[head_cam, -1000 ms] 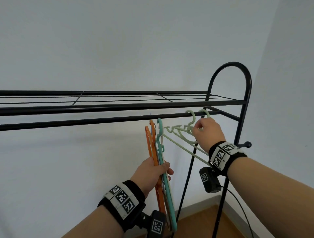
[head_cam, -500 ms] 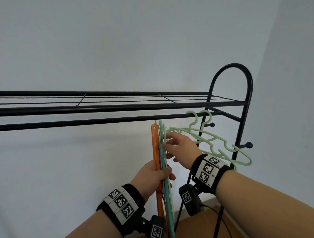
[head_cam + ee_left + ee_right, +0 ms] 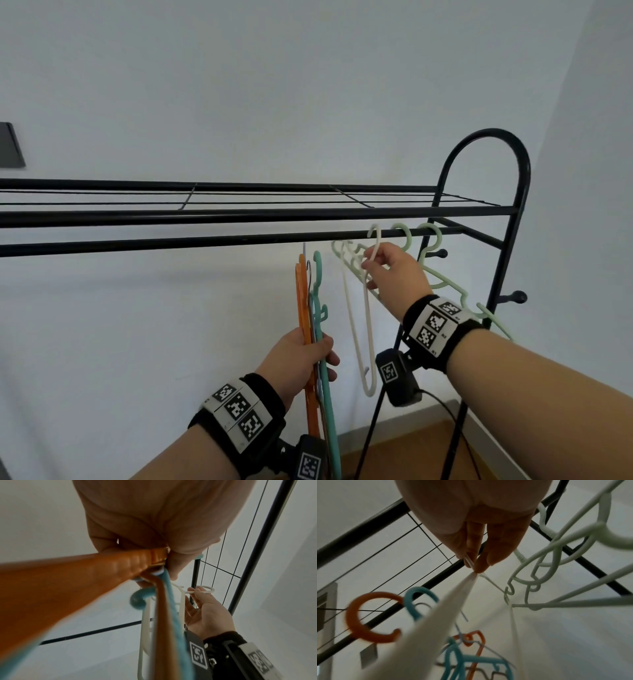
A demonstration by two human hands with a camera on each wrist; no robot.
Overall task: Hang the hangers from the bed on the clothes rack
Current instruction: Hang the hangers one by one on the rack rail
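Note:
A black clothes rack [image 3: 239,216] crosses the head view, its hanging rail [image 3: 171,242] below the wire shelf. Two pale green hangers [image 3: 442,279] hang on the rail at the right end. My right hand [image 3: 368,263] pinches the neck of a thin white hanger [image 3: 368,342], whose hook [image 3: 376,236] is up at the rail just left of the green ones; whether it rests on the rail I cannot tell. My left hand [image 3: 322,356] grips a bundle of orange hangers [image 3: 303,308] and a teal hanger [image 3: 320,301] upright below the rail.
The rack's arched end post [image 3: 513,240] with knob pegs [image 3: 517,296] stands at the right, close to a wall corner. A white wall is behind the rail. A dark panel [image 3: 10,145] is on the wall at far left. Wooden floor [image 3: 394,455] shows below.
My right hand left the hung green hanger, reached to the bundle, and now holds a white hanger raised to the rail. The left hand has kept its grip on the bundle.

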